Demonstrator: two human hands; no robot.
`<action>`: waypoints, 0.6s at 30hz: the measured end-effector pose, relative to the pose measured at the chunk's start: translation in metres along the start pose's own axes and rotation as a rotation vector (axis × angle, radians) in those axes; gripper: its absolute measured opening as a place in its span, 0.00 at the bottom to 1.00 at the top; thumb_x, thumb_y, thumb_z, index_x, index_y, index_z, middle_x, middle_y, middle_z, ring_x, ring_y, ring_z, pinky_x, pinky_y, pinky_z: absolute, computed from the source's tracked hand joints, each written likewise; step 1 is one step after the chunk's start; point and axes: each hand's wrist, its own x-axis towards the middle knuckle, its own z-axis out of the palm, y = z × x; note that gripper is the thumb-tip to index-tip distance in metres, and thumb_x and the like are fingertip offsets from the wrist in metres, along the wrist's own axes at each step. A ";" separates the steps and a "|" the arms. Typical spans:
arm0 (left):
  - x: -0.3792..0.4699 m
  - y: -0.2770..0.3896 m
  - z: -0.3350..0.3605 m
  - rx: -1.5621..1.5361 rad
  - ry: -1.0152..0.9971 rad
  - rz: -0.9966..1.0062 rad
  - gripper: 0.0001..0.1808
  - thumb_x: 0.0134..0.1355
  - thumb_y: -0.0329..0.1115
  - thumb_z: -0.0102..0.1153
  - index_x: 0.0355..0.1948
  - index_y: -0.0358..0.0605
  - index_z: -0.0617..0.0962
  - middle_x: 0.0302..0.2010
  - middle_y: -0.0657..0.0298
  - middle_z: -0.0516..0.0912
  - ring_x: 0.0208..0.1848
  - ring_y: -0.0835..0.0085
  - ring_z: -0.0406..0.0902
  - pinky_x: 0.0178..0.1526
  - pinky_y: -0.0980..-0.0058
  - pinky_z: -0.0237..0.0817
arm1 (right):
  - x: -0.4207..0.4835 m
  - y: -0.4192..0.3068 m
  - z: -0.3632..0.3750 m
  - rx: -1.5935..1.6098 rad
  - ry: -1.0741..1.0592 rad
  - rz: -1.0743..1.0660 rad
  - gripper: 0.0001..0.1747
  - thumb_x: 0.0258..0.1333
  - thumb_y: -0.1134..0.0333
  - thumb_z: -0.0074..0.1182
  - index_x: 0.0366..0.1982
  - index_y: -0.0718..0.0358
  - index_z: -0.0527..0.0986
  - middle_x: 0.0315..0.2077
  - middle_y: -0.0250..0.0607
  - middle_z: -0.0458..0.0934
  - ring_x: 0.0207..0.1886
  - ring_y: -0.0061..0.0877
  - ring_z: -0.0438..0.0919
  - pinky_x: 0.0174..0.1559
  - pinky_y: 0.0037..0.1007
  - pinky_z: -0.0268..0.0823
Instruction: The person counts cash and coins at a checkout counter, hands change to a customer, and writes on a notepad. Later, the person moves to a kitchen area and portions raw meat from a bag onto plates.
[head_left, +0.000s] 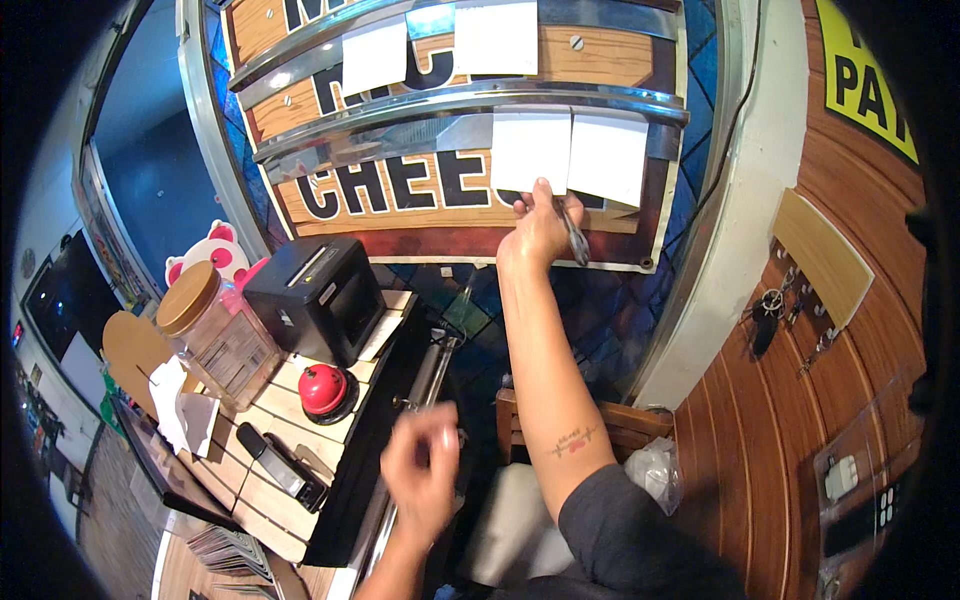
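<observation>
My right hand (544, 221) reaches up to a metal ticket rail (472, 105), its thumb on the lower edge of a white paper slip (531, 150). A metal utensil (576, 238), perhaps a spoon or tongs, is held in the same hand and points downward. Beside that slip hangs another white slip (609, 159); two more hang from the rail above. My left hand (424, 469) is blurred, fingers curled, over the edge of the slatted counter; I cannot tell whether it holds anything.
On the slatted wooden counter (262, 487) at left stand a black receipt printer (315, 300), a clear jar (232, 360), a red call bell (324, 390) and a black stapler (281, 466). A wooden chair (630, 420) is below my right arm. Keys (769, 311) hang at right.
</observation>
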 end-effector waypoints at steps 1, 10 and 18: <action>0.032 0.007 0.019 -0.176 0.006 -0.100 0.10 0.58 0.32 0.53 0.39 0.38 0.76 0.27 0.67 0.73 0.26 0.83 0.67 0.29 0.84 0.61 | 0.001 -0.001 -0.005 0.015 -0.021 -0.023 0.11 0.53 0.73 0.51 0.36 0.60 0.63 0.29 0.33 0.72 0.28 0.18 0.71 0.27 0.18 0.63; 0.213 0.005 0.112 -0.416 -0.120 -0.431 0.26 0.51 0.47 0.61 0.41 0.34 0.75 0.35 0.60 0.76 0.29 0.78 0.73 0.28 0.82 0.64 | -0.008 -0.010 -0.014 0.022 -0.067 0.058 0.09 0.53 0.73 0.52 0.33 0.61 0.64 0.29 0.34 0.71 0.30 0.18 0.72 0.30 0.19 0.68; 0.250 -0.025 0.122 -0.451 -0.090 -0.344 0.09 0.54 0.37 0.60 0.30 0.44 0.75 0.20 0.72 0.72 0.20 0.84 0.66 0.23 0.85 0.57 | 0.003 -0.029 -0.056 -0.076 -0.052 0.016 0.15 0.54 0.63 0.54 0.36 0.59 0.62 0.30 0.33 0.71 0.32 0.19 0.73 0.31 0.21 0.69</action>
